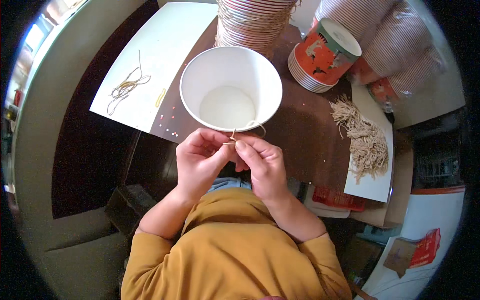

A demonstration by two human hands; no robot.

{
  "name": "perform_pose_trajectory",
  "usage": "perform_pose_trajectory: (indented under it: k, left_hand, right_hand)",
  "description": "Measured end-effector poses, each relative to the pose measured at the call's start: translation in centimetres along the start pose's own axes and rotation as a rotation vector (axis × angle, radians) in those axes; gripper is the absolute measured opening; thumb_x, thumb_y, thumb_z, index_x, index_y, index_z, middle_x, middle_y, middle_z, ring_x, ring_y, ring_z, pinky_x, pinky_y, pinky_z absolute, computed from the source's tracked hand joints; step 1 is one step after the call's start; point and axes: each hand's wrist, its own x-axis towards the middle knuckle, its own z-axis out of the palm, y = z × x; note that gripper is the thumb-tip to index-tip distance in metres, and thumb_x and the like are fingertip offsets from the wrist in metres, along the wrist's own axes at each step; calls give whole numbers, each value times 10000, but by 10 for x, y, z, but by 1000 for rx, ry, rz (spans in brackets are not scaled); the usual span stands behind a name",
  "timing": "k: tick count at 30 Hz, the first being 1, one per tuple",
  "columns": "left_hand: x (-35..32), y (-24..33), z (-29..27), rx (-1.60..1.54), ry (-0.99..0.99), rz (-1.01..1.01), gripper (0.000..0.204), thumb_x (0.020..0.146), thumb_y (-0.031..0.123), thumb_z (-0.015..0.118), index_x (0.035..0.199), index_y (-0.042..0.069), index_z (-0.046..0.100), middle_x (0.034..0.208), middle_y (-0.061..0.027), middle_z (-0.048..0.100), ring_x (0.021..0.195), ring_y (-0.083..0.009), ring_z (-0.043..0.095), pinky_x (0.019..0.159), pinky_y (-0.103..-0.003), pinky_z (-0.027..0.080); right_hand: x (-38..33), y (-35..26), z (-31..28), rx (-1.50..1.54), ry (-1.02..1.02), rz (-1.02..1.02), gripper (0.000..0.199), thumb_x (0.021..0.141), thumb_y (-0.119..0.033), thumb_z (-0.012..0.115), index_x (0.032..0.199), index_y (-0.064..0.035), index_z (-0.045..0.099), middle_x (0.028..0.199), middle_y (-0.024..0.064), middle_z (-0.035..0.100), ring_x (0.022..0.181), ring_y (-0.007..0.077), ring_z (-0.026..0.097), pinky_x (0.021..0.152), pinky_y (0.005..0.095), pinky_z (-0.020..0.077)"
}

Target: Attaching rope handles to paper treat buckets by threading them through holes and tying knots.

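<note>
A large white paper bucket (266, 75) stands in front of me with its open mouth facing up and nothing inside. At its near rim, a thin beige cord (258, 123) loops over the edge and runs down between my fingers. My left hand (198, 159) pinches the cord between thumb and fingers. Close beside it, my right hand (264, 161) grips the same cord, its thumb pressed on top. A small loop or knot shows between the two thumbs; its exact form is too small to make out.
Behind the bucket rises a tall nested stack of buckets (255, 25) with cords. A shorter orange-and-green stack (325, 55) stands at the right, near a bundle of beige cords (367, 145) on a white board. Loose strings (125, 89) and small beads (169, 131) lie at the left.
</note>
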Motion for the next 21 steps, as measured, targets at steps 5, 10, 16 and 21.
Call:
perform_pose_trajectory:
  k: [5,10,16,21]
  left_hand:
    - [0,4,-6,655,-3,582,145,761,-63,703,871,3,635,792,-90,669,720,-157,647,641,-261,519]
    - [7,-2,-9,822,38,944,277,677,-69,736,938,-11,665,850,-119,637,705,-231,621,592,-298,513]
    - [12,3,-14,948,-41,1064,217,707,-65,718,912,-26,659,789,-111,623,667,-234,615,604,-327,510]
    - [20,5,-17,960,-89,1103,199,706,-61,713,883,-16,634,774,-102,609,631,-244,592,577,-334,489]
  right_hand:
    - [5,1,-3,325,-97,218,300,946,-178,515,1159,1,627,1004,42,670,679,63,537,600,199,438]
    - [4,-2,0,508,-176,288,353,963,-198,470,1228,9,579,1212,59,620,768,69,542,672,213,440]
    - [1,-12,6,447,-92,292,291,955,-177,489,1175,-45,627,863,-27,635,670,59,503,625,217,424]
    - [2,-6,-1,640,-218,341,401,954,-221,490,1279,10,530,1148,36,627,753,83,527,677,230,433]
